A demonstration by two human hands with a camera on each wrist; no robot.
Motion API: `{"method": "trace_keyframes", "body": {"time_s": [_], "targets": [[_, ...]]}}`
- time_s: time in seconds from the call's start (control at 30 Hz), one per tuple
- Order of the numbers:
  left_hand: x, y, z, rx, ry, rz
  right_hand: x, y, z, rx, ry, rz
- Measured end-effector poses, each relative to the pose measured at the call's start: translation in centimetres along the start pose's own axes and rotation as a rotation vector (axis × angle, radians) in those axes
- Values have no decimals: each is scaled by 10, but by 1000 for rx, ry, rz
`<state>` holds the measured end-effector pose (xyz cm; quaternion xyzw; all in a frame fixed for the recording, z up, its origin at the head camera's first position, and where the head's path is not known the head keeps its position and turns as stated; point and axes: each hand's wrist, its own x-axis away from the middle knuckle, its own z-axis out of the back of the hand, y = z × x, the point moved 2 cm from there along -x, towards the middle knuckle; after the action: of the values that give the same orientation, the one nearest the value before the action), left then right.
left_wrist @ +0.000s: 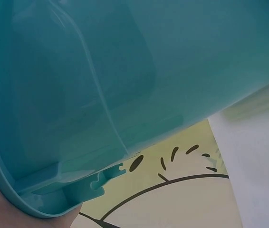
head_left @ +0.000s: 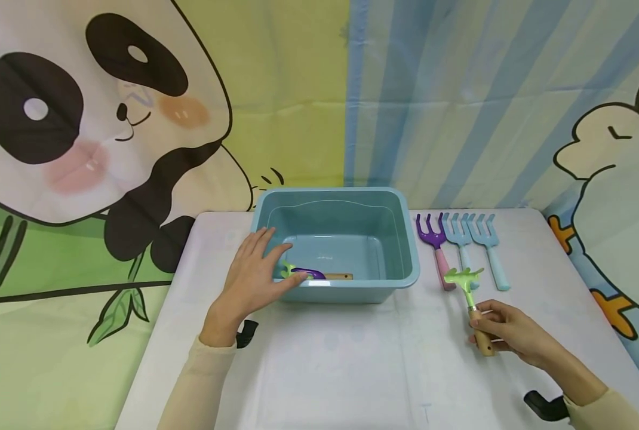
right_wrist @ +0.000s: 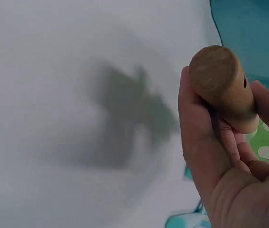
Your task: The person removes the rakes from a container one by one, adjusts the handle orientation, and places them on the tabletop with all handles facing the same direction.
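Observation:
My right hand [head_left: 504, 328] holds a small green rake [head_left: 466, 280] by its wooden handle, thumb and fingers round it, above the table's right side. The right wrist view shows the round end of the wooden handle [right_wrist: 215, 71] between thumb and fingers. At the near left corner of the blue-green plastic basin [head_left: 400, 239], my left hand [head_left: 252, 278] rests on the rim with its fingers spread and fairly straight. Inside, by the near wall, lie a purple tool part [head_left: 311, 273], a green tool head [head_left: 287, 270] and a wooden handle [head_left: 340, 276], partly hidden by the rim.
Right of the basin lie a purple hand fork with a pink handle [head_left: 442, 263] and two light blue forks, the middle one [head_left: 461, 248] partly behind the green rake and the outer one [head_left: 491, 254] beside it. A printed cloth [head_left: 298, 89] hangs behind the white table [head_left: 330, 370].

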<state>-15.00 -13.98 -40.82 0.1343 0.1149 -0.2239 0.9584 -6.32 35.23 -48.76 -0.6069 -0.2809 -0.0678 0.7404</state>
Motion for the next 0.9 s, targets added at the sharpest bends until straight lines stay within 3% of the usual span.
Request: {"method": "trace_keyframes", "body": {"time_s": [0.37, 0.9], "targets": [[2, -1, 1, 3, -7, 7, -4, 25, -17, -86, -52, -21], [1, -1, 0, 19, -14, 6, -10, 31, -24, -71, -20, -51]]}}
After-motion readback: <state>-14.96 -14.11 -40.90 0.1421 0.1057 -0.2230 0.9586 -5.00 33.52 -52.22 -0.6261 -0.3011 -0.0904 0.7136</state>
